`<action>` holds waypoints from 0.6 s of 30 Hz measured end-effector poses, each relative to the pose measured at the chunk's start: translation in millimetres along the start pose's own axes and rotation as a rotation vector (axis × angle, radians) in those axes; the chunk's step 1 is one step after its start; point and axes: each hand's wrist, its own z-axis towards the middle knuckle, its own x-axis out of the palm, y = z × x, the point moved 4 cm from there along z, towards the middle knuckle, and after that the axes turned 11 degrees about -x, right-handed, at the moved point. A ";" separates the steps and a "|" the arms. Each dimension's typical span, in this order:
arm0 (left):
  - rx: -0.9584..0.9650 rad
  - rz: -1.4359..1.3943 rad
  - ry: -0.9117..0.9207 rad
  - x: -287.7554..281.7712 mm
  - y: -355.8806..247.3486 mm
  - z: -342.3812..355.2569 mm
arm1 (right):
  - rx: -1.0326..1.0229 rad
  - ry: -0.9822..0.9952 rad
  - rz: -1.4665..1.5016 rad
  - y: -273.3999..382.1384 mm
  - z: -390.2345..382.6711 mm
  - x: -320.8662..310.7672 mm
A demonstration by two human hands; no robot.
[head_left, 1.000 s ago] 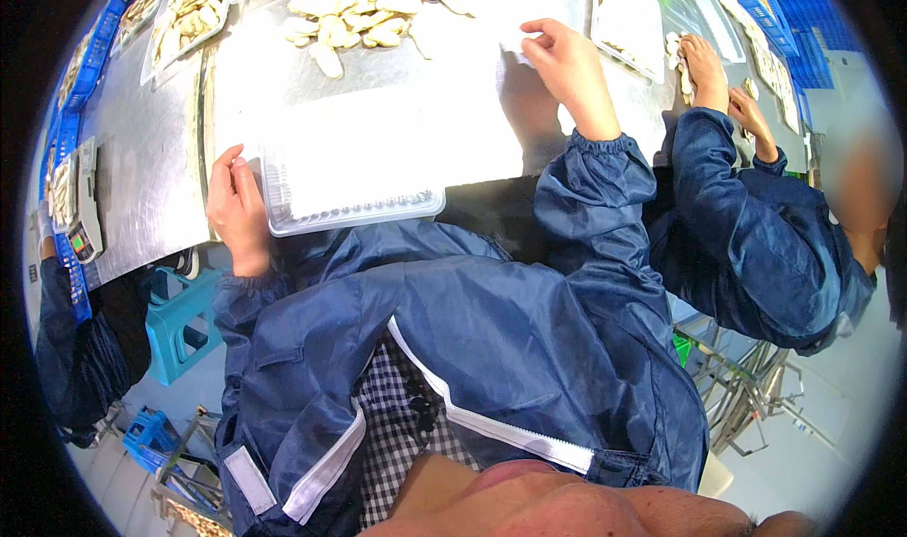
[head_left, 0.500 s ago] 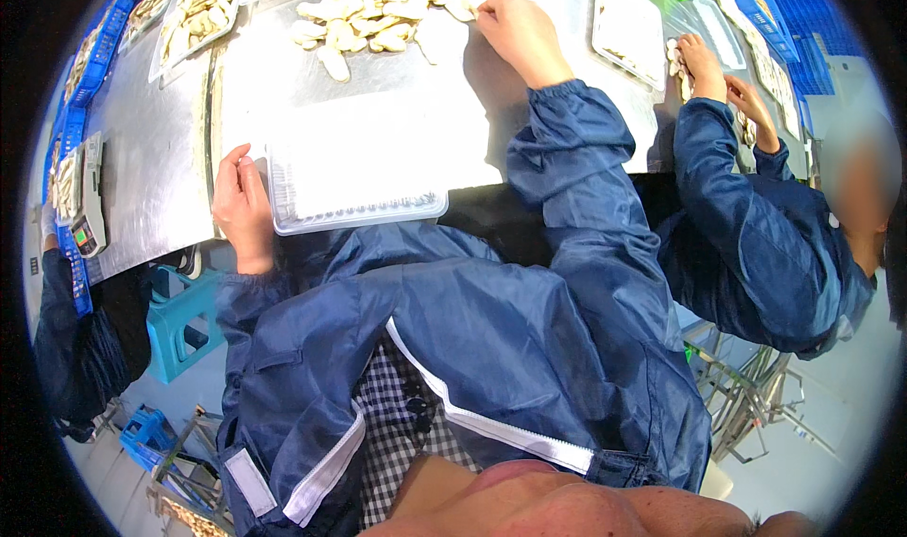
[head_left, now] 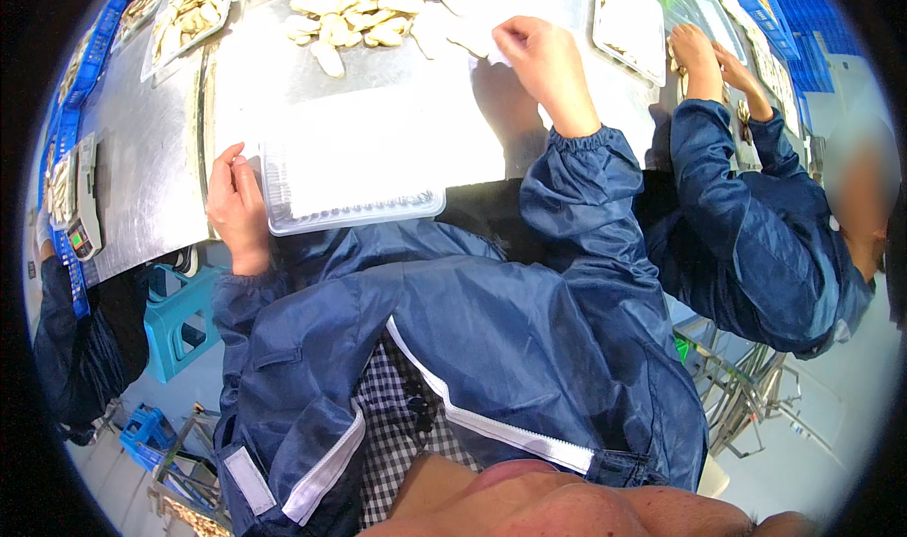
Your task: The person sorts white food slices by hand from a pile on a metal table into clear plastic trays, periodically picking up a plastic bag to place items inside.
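My left hand (head_left: 236, 206) rests beside the left rim of a clear plastic tray (head_left: 354, 213), fingers loosely bent and apart, with nothing visible in them. The tray's bright white interior is washed out by glare. My right hand (head_left: 539, 69) is closed in a pinch over the steel table (head_left: 142, 159), right of a loose pale slice (head_left: 468, 44); what its fingertips hold, if anything, cannot be made out. A pile of pale dried slices (head_left: 364, 17) lies beyond the tray.
A filled tray (head_left: 189, 22) stands upper left, a shallow tray (head_left: 628, 27) upper right. A scale (head_left: 83, 197) and blue crates (head_left: 90, 55) line the left. A co-worker's hands (head_left: 696, 60) work at right; another's sleeve (head_left: 66, 339) and a teal stool (head_left: 179, 324) are at lower left.
My right hand moved left and up to the pile's right edge, then back down and right. A slice now lies just left of its fingertips. My left hand is almost unmoved.
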 end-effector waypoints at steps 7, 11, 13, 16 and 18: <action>-0.010 -0.013 0.018 0.9 3.8 0.9 | -0.121 0.054 -0.353 11.5 3.3 17.5; 0.020 -0.054 0.000 3.5 2.4 0.7 | -0.048 0.106 -0.264 3.6 0.9 15.6; 0.030 -0.022 0.001 0.9 -2.4 0.1 | 0.005 0.169 -0.162 2.2 -5.2 9.1; 0.012 -0.035 -0.013 -1.6 -1.4 -2.9 | 0.104 0.331 0.047 5.1 -22.9 -7.3; 0.025 -0.027 -0.021 -3.6 -2.3 -1.9 | 0.163 0.484 0.172 14.1 -28.6 -20.6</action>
